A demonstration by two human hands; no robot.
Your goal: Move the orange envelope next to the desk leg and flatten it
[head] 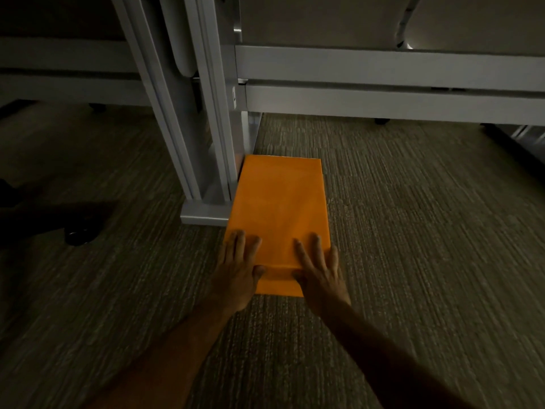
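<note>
The orange envelope lies flat on the carpet, its left edge against the foot of the grey metal desk leg. Its flap end points toward me. My left hand rests palm down on the envelope's near left corner, fingers spread. My right hand presses palm down on the near right corner, fingers spread, thumb on the flap fold. Neither hand grips anything.
Grey striped carpet covers the floor all around. A grey partition rail runs along the back. A dark chair base with a caster sits at the left.
</note>
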